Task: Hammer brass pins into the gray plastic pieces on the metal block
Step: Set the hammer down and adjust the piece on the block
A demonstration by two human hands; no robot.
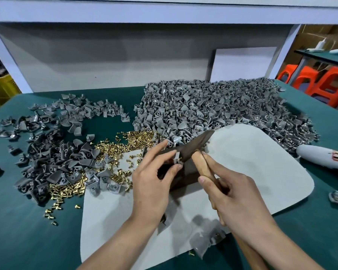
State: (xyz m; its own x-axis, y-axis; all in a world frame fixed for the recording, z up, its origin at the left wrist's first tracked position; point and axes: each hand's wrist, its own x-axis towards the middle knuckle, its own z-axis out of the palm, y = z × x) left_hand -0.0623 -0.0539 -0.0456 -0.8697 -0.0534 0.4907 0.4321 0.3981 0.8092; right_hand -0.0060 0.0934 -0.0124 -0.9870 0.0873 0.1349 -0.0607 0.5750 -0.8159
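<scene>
Head view: left hand (152,178) pinches gray plastic piece (176,157) on metal block (190,172); right hand (236,199) fingers (213,163) curl round hammer (199,141) handle.

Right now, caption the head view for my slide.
Left hand holds a gray plastic piece on the metal block while right hand grips the hammer.

A small gray plastic piece (176,158) stands on the dark metal block (185,179), pinched by the left hand (154,184). The hammer (195,145), with a dark head and a wooden handle, leans over it in the right hand (236,199). Many more gray pieces (213,106) lie in heaps on the green tabletop (18,221), and shiny brass pins (125,146) are spread between them.
</scene>
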